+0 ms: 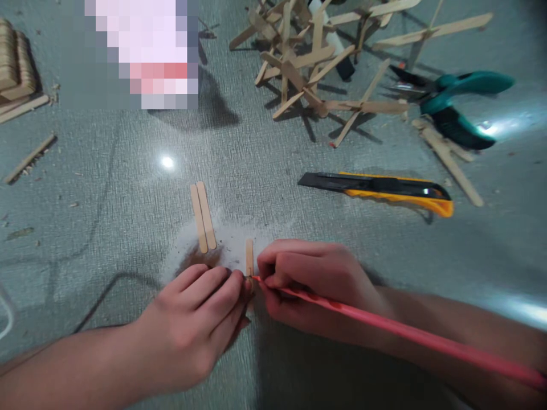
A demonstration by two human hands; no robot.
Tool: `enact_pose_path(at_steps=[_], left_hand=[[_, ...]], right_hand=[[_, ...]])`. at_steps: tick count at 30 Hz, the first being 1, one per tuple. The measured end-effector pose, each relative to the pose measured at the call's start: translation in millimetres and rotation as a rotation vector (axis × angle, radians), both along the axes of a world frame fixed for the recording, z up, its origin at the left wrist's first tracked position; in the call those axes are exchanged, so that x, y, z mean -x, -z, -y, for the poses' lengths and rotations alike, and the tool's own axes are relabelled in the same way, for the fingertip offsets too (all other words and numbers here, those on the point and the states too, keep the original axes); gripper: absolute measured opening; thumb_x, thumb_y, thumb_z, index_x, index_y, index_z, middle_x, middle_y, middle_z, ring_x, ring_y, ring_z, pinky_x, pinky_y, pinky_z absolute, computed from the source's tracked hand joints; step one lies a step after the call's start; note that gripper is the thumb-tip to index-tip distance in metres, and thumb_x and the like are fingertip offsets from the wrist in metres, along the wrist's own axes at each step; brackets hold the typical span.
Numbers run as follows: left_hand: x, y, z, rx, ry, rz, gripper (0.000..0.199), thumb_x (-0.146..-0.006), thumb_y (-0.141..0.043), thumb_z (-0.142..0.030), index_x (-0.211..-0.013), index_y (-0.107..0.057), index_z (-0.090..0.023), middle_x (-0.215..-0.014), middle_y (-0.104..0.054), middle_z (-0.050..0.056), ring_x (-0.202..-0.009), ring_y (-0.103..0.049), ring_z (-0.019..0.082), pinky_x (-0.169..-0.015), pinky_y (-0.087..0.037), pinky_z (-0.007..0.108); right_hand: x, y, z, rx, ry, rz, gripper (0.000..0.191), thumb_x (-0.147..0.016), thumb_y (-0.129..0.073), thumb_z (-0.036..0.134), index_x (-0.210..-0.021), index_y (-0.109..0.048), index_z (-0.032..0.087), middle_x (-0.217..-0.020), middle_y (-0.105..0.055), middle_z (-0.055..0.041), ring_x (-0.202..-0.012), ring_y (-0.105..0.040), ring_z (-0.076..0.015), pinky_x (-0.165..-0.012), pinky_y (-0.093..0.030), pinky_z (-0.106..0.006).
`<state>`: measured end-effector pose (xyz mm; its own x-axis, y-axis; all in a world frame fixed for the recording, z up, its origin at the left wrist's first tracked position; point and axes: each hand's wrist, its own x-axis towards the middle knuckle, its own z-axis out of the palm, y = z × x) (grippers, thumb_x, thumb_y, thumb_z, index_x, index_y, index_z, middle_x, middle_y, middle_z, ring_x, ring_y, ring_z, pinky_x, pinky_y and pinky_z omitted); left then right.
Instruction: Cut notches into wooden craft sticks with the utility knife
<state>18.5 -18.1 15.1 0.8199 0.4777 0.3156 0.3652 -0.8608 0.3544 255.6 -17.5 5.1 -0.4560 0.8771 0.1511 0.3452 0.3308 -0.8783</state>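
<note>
In the head view a short wooden craft stick stands out between my two hands. My left hand is closed, its fingertips pinching the stick's lower part, which they mostly hide. My right hand is closed around a long, thin pink-red rod. The rod's narrow tip meets the stick beside my left fingertips; its far end runs off toward the right edge. Just beyond my left hand, two craft sticks lie side by side on a whitish patch of the table.
A yellow-black utility knife lies right of centre. Farther back are green-handled pliers and a pile of crossed craft sticks. Stacked sticks stand at far left, with wood crumbs and a loose stick. A pixelated area covers the upper left.
</note>
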Motion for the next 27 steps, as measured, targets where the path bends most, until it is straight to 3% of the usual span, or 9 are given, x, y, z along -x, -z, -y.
enact_pose_path(at_steps=[27], left_hand=[[0.1, 0.4, -2.4, -0.021, 0.008, -0.012, 0.025, -0.096, -0.069, -0.016, -0.116, -0.072, -0.001, -0.115, -0.074, 0.016, -0.1, -0.067, 0.027, -0.081, -0.056, 0.042]], right_hand=[[0.9, 0.0, -1.6, 0.004, 0.018, 0.011, 0.022, -0.08, -0.06, 0.008, -0.07, -0.045, 0.02, -0.073, -0.061, 0.0035, -0.062, -0.049, -0.0064, -0.056, -0.037, -0.018]])
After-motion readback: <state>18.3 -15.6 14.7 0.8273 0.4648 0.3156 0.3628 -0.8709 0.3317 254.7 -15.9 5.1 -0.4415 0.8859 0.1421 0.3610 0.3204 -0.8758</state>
